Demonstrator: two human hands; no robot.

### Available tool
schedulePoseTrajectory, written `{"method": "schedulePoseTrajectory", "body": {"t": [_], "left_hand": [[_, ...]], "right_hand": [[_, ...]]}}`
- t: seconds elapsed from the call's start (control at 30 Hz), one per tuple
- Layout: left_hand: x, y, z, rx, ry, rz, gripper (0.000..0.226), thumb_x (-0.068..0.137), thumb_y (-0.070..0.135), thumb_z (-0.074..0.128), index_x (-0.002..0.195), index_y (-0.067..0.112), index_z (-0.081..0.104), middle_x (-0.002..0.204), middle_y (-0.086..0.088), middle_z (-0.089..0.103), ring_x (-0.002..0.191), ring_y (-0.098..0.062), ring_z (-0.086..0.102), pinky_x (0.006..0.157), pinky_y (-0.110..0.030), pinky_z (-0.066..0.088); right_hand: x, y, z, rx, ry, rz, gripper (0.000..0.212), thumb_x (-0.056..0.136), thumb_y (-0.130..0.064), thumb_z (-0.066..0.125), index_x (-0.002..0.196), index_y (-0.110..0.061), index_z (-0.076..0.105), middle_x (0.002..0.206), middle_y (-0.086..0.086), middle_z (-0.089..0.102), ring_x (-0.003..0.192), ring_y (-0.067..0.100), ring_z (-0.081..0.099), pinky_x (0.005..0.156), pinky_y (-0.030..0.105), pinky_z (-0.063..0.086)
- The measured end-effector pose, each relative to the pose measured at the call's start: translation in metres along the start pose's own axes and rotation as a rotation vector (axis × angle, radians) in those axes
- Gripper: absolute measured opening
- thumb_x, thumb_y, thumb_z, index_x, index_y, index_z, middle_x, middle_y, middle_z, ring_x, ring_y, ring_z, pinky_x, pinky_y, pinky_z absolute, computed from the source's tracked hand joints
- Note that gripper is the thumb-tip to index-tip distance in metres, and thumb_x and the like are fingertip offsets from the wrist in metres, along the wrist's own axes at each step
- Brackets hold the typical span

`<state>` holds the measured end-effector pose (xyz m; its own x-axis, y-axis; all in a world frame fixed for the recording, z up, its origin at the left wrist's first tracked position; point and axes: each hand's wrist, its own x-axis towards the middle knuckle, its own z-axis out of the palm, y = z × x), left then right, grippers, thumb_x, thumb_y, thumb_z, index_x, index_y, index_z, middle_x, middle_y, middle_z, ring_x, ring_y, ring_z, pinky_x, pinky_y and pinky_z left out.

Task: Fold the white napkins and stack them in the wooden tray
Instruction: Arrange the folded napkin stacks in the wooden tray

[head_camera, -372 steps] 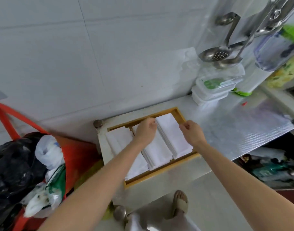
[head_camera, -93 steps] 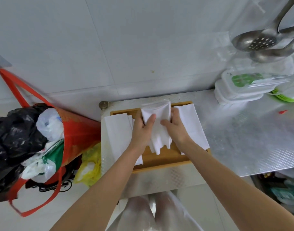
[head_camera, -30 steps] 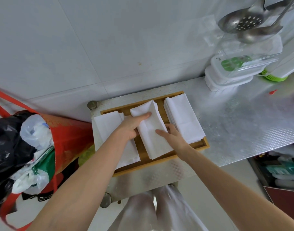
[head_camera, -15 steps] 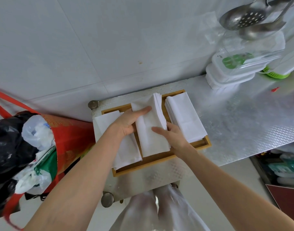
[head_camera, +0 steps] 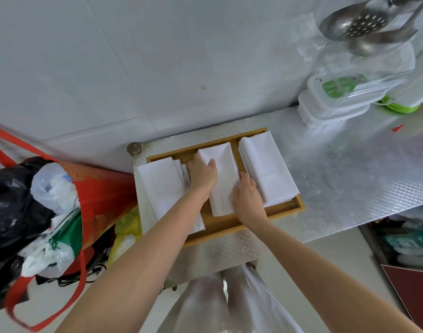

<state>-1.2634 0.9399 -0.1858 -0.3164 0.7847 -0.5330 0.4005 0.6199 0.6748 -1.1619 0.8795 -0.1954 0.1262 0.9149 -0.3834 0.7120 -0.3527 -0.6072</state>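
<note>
While pressed flat under the left hand [head_camera: 202,173] at the centre of the frame, middle napkin stack [head_camera: 221,181] lying lengthwise in the wooden tray [head_camera: 285,209], between the left napkin pile [head_camera: 165,186] and the right napkin stack [head_camera: 268,169]. Left fingers straight, laid across the upper left of the stack, a wide grip with nothing clasped. Right hand [head_camera: 247,197] set against the stack's right edge, in the gap beside the right napkin stack; fingers mostly straight, seemingly squaring the edge rather than pinching it, though fingertips partly hidden by the paper. Tray resting on the embossed metal tabletop [head_camera: 337,179], near its left end.

Likely step: seating and aligning the folded stack. Risks from here: lifting the left palm too quickly, letting the top folds spring open; pushing sideways with the right hand, skewing the stack or ruffling the edges of the neighbouring right stack. Left pile overhanging the tray's left rim and the tabletop edge, above the red bag [head_camera: 102,188] at left of frame; a nudge from the left forearm could slide sheets off.
</note>
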Motion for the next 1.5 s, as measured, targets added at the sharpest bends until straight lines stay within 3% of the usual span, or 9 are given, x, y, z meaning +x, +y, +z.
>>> {"method": "schedulePoseTrajectory", "body": {"t": [0.2, 0.33, 0.6, 0.8, 1.0, 1.17, 1.33, 1.4, 1.5], "left_hand": [[-0.013, -0.01, -0.006, -0.059, -0.113, -0.046, 0.039, 0.1, 0.02, 0.045, 0.137, 0.016, 0.034, 0.129, -0.007, 0.05, 0.11, -0.023, 0.051, 0.093, -0.038, 0.046], [-0.02, -0.013, -0.003, -0.083, -0.107, -0.062, 0.034, 0.1, 0.017, 0.045, 0.134, 0.016, 0.041, 0.127, -0.008, 0.052, 0.112, -0.023, 0.052, 0.093, -0.036, 0.047], [-0.021, -0.008, 0.002, -0.086, -0.187, -0.006, 0.035, 0.101, 0.015, 0.043, 0.136, 0.015, 0.043, 0.13, -0.007, 0.053, 0.115, -0.022, 0.052, 0.097, -0.038, 0.047], [-0.022, -0.007, -0.004, -0.12, -0.254, -0.005, 0.041, 0.1, 0.017, 0.045, 0.141, 0.015, 0.039, 0.136, -0.007, 0.051, 0.121, -0.027, 0.051, 0.101, -0.047, 0.046], [-0.029, -0.009, -0.007, -0.17, -0.248, -0.031, 0.039, 0.102, 0.028, 0.043, 0.139, 0.018, 0.042, 0.134, -0.005, 0.052, 0.119, -0.026, 0.054, 0.098, -0.045, 0.05], [-0.047, -0.025, -0.005, -0.283, -0.282, -0.088, 0.035, 0.103, 0.032, 0.038, 0.135, 0.02, 0.044, 0.119, 0.0, 0.052, 0.104, -0.017, 0.05, 0.092, -0.033, 0.048], [-0.06, -0.035, 0.001, 0.118, -0.31, 0.09, 0.054, 0.097, 0.032, 0.052, 0.145, 0.016, 0.032, 0.14, -0.002, 0.047, 0.126, -0.021, 0.048, 0.098, -0.026, 0.04], [-0.063, -0.038, 0.001, 0.134, -0.33, 0.109, 0.071, 0.092, 0.031, 0.061, 0.149, 0.017, 0.022, 0.148, 0.0, 0.039, 0.132, -0.02, 0.042, 0.099, -0.026, 0.039], [-0.069, -0.037, 0.002, 0.145, -0.318, 0.149, 0.078, 0.086, 0.027, 0.069, 0.147, 0.02, 0.02, 0.141, 0.003, 0.043, 0.126, -0.017, 0.046, 0.087, -0.021, 0.038]], "right_hand": [[-0.015, 0.004, -0.001, -0.141, 0.057, -0.222, 0.053, 0.101, -0.026, 0.038, 0.148, -0.017, 0.016, 0.151, 0.003, 0.03, 0.138, 0.021, 0.032, 0.115, 0.04, 0.03], [-0.014, 0.004, -0.008, 0.014, -0.127, -0.023, 0.062, 0.1, -0.037, 0.041, 0.15, -0.024, 0.006, 0.144, 0.0, 0.038, 0.125, 0.021, 0.047, 0.098, 0.038, 0.047], [-0.01, 0.002, -0.036, -0.168, -0.268, -0.104, 0.117, 0.076, -0.033, 0.079, 0.15, -0.018, -0.01, 0.152, 0.002, 0.023, 0.138, 0.023, 0.031, 0.111, 0.042, 0.034], [-0.021, 0.008, -0.047, -0.48, -0.18, -0.374, 0.085, 0.084, -0.026, 0.072, 0.149, -0.02, 0.018, 0.154, 0.002, 0.021, 0.136, 0.023, 0.037, 0.106, 0.035, 0.039], [-0.002, 0.019, -0.049, -0.845, -0.213, -0.706, 0.098, 0.086, -0.044, 0.065, 0.152, -0.027, -0.005, 0.16, 0.003, -0.014, 0.147, 0.018, -0.013, 0.113, 0.031, -0.015], [0.023, 0.013, -0.046, -0.818, -0.29, -0.681, 0.108, 0.081, -0.047, 0.07, 0.152, -0.029, -0.009, 0.16, 0.002, -0.013, 0.148, 0.019, -0.007, 0.114, 0.03, -0.006], [0.039, -0.009, -0.065, -0.797, -0.561, -0.538, 0.112, 0.073, -0.045, 0.078, 0.153, -0.024, 0.002, 0.161, 0.001, -0.004, 0.148, 0.02, -0.003, 0.119, 0.036, 0.003], [0.056, -0.028, -0.083, -0.656, -0.627, -0.476, 0.091, 0.077, -0.04, 0.076, 0.15, -0.025, 0.024, 0.158, -0.004, 0.021, 0.144, 0.017, 0.02, 0.116, 0.033, 0.018], [0.087, -0.059, -0.088, -0.448, -0.374, -0.578, 0.049, 0.093, -0.032, 0.058, 0.139, -0.018, 0.045, 0.144, 0.001, 0.046, 0.129, 0.018, 0.045, 0.106, 0.028, 0.032]]}}
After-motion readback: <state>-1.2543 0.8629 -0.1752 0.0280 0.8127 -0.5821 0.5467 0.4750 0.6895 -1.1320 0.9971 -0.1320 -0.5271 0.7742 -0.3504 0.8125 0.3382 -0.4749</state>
